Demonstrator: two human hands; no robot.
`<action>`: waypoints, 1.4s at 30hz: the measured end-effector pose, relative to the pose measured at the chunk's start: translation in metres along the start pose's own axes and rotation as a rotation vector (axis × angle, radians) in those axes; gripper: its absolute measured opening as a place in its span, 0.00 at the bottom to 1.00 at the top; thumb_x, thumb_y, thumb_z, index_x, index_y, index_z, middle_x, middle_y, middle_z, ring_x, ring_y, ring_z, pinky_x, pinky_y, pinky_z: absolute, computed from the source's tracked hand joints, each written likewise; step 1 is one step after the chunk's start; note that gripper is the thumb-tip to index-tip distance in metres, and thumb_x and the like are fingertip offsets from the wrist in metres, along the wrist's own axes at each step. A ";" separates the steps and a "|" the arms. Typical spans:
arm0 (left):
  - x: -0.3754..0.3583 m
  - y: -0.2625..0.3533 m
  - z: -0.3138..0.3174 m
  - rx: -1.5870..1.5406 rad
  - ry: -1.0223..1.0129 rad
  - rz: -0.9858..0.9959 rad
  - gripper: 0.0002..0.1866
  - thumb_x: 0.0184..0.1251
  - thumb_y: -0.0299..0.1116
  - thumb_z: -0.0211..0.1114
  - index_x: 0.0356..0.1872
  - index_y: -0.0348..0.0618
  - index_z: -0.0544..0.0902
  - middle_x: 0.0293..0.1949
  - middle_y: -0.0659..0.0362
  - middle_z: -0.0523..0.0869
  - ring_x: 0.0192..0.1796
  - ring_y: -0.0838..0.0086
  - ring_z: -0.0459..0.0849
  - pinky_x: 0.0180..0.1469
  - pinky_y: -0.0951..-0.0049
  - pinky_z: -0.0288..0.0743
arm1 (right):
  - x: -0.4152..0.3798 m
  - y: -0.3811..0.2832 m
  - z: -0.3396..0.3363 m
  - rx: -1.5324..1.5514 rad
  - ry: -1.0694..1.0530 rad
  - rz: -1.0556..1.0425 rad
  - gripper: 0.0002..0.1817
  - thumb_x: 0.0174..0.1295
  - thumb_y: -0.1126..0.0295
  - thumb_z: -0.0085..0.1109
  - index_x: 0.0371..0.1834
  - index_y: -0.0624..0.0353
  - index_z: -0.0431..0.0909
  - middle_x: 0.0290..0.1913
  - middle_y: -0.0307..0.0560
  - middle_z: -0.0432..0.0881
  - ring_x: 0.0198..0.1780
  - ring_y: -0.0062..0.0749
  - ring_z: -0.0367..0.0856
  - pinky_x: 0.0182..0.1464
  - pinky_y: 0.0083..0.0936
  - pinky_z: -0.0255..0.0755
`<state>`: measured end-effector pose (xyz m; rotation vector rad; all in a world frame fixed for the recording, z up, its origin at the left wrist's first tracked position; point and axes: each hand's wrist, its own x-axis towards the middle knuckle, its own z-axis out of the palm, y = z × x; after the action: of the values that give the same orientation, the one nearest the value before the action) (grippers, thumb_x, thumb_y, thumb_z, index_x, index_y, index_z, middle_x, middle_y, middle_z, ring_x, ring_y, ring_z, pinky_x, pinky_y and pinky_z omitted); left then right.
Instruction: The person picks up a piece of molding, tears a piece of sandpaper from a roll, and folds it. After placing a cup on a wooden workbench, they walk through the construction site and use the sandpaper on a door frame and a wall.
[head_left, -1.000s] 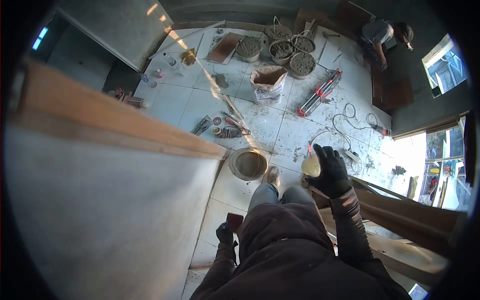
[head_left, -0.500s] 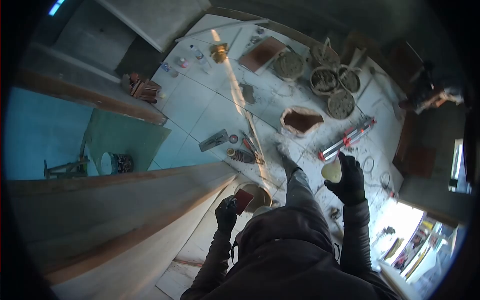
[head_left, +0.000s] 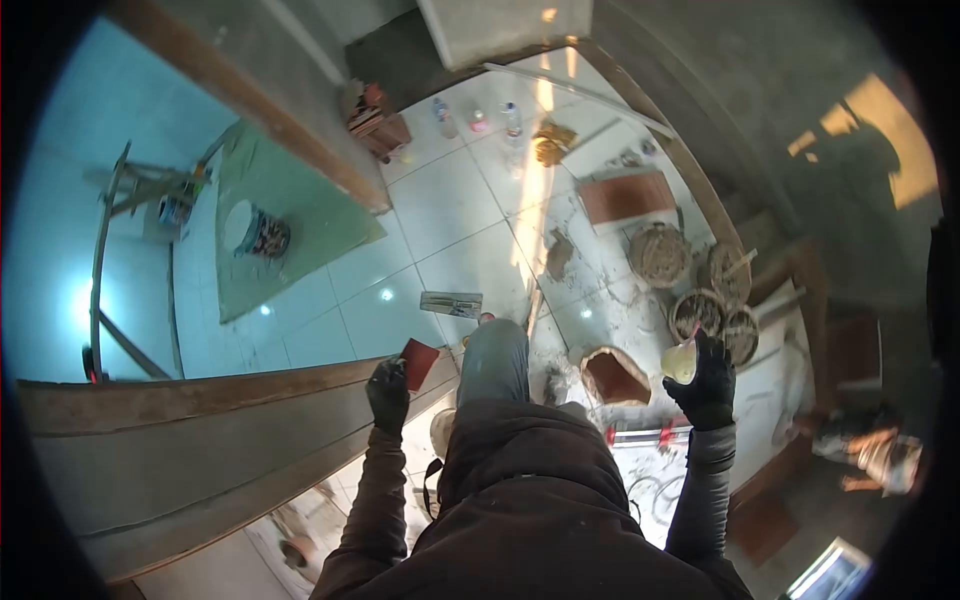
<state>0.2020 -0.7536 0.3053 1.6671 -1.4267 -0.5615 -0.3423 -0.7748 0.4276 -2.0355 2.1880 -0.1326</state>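
My left hand (head_left: 388, 393), in a dark glove, is closed around the edge of a flat dark red square piece (head_left: 420, 365), held up at the left beside the wall ledge. In my right hand (head_left: 708, 385), also gloved in black, is a pale yellow rounded pouch-like thing (head_left: 678, 362) with a thin pink bit at its top; its exact kind I cannot tell. My fingers curl round its right side. Beyond my bent knee lies a notched trowel (head_left: 451, 304) on the tiles. An open sack (head_left: 615, 376) with brown inside stands left of my right hand.
Buckets of grey mortar (head_left: 660, 255) stand at right, near a reddish-brown tile (head_left: 628, 197). A red-and-silver tile cutter (head_left: 650, 437) lies below the sack. The wall ledge (head_left: 200, 398) runs along the left; a paint bucket (head_left: 262, 232) stands on green sheeting. Another person (head_left: 875, 450) is at right.
My view has turned and moved forward, so the floor things have shifted, with the tile cutter now close to my body. A knee has come up in front. Both hands keep their holds.
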 end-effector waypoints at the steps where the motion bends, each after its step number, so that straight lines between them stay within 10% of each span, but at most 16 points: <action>1: 0.012 0.011 -0.010 0.005 0.038 -0.021 0.10 0.73 0.31 0.57 0.40 0.35 0.83 0.37 0.48 0.86 0.38 0.61 0.86 0.44 0.65 0.78 | 0.020 0.005 0.009 -0.001 0.029 -0.082 0.53 0.39 0.54 0.75 0.73 0.53 0.59 0.65 0.61 0.68 0.66 0.55 0.67 0.66 0.48 0.64; 6: 0.048 0.013 -0.040 0.385 0.073 0.000 0.09 0.71 0.22 0.56 0.47 0.31 0.82 0.44 0.57 0.86 0.48 0.75 0.83 0.49 0.74 0.77 | 0.147 -0.047 0.001 0.003 -0.029 -0.284 0.54 0.39 0.55 0.76 0.74 0.54 0.59 0.66 0.61 0.68 0.68 0.56 0.65 0.69 0.48 0.60; 7: 0.055 0.013 -0.035 -0.131 0.195 -0.225 0.10 0.72 0.25 0.57 0.48 0.32 0.82 0.44 0.57 0.86 0.48 0.77 0.83 0.51 0.74 0.76 | 0.172 -0.062 0.004 0.003 -0.034 -0.326 0.54 0.39 0.55 0.76 0.73 0.53 0.59 0.65 0.61 0.69 0.68 0.56 0.65 0.70 0.49 0.59; 8: 0.066 0.006 -0.036 -0.020 0.199 -0.207 0.10 0.72 0.26 0.58 0.49 0.33 0.82 0.45 0.57 0.86 0.48 0.79 0.82 0.52 0.75 0.76 | 0.197 -0.078 0.009 0.004 -0.038 -0.366 0.54 0.39 0.56 0.77 0.73 0.53 0.60 0.65 0.61 0.69 0.68 0.56 0.65 0.70 0.49 0.58; 10: 0.092 -0.007 -0.025 -0.102 0.295 -0.355 0.10 0.72 0.29 0.58 0.45 0.33 0.82 0.41 0.50 0.87 0.41 0.67 0.86 0.48 0.71 0.77 | 0.250 -0.114 0.023 -0.024 0.002 -0.464 0.54 0.39 0.55 0.76 0.73 0.53 0.60 0.65 0.61 0.70 0.67 0.57 0.66 0.69 0.51 0.59; 11: 0.098 -0.040 -0.024 0.607 0.189 -0.021 0.08 0.71 0.27 0.58 0.44 0.36 0.83 0.41 0.50 0.87 0.41 0.61 0.87 0.47 0.68 0.79 | 0.276 -0.137 0.029 -0.035 0.001 -0.489 0.54 0.39 0.55 0.76 0.74 0.52 0.60 0.65 0.61 0.70 0.67 0.57 0.67 0.68 0.52 0.59; 12: 0.106 -0.064 -0.007 0.128 0.360 -0.182 0.07 0.70 0.28 0.58 0.40 0.40 0.84 0.38 0.52 0.86 0.39 0.57 0.86 0.42 0.64 0.80 | 0.301 -0.161 0.033 -0.048 -0.006 -0.515 0.54 0.39 0.54 0.76 0.74 0.52 0.60 0.65 0.61 0.70 0.66 0.57 0.67 0.67 0.52 0.60; 14: 0.102 -0.157 0.026 0.320 0.345 -0.263 0.07 0.68 0.31 0.59 0.37 0.41 0.84 0.35 0.52 0.87 0.36 0.55 0.85 0.38 0.59 0.79 | 0.352 -0.212 0.047 -0.063 -0.019 -0.621 0.56 0.38 0.53 0.76 0.75 0.49 0.59 0.64 0.60 0.70 0.66 0.58 0.67 0.66 0.53 0.61; 16: 0.143 -0.126 0.007 0.546 0.154 -0.292 0.06 0.67 0.30 0.60 0.38 0.42 0.84 0.38 0.51 0.86 0.40 0.56 0.86 0.42 0.61 0.81 | 0.395 -0.272 0.053 -0.103 0.006 -0.745 0.55 0.37 0.52 0.76 0.74 0.50 0.60 0.64 0.59 0.69 0.65 0.57 0.67 0.64 0.52 0.63; 22: 0.186 -0.136 -0.047 0.537 0.410 -0.466 0.08 0.67 0.32 0.60 0.38 0.42 0.85 0.37 0.51 0.87 0.38 0.55 0.86 0.41 0.59 0.80 | 0.489 -0.482 0.037 0.011 -0.048 -1.149 0.55 0.33 0.54 0.76 0.71 0.55 0.62 0.55 0.52 0.72 0.54 0.48 0.71 0.52 0.44 0.67; 38: 0.210 -0.179 -0.139 0.773 0.930 -0.890 0.05 0.61 0.26 0.61 0.36 0.44 0.83 0.32 0.54 0.84 0.33 0.60 0.84 0.30 0.60 0.76 | 0.486 -0.991 0.130 0.035 -0.244 -1.800 0.51 0.31 0.48 0.79 0.64 0.55 0.68 0.51 0.55 0.74 0.52 0.51 0.75 0.51 0.47 0.72; 42: 0.186 -0.244 -0.118 0.850 0.587 -1.275 0.14 0.50 0.28 0.60 0.39 0.52 0.84 0.34 0.56 0.85 0.37 0.66 0.84 0.31 0.63 0.71 | 0.462 -1.137 0.161 -0.006 -0.252 -1.860 0.52 0.31 0.47 0.79 0.64 0.54 0.68 0.51 0.55 0.75 0.52 0.52 0.75 0.52 0.47 0.71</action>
<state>0.4797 -0.8961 0.2031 3.0234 0.0477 -0.0114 0.7719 -1.3146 0.4354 -2.9471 -0.3555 -0.0321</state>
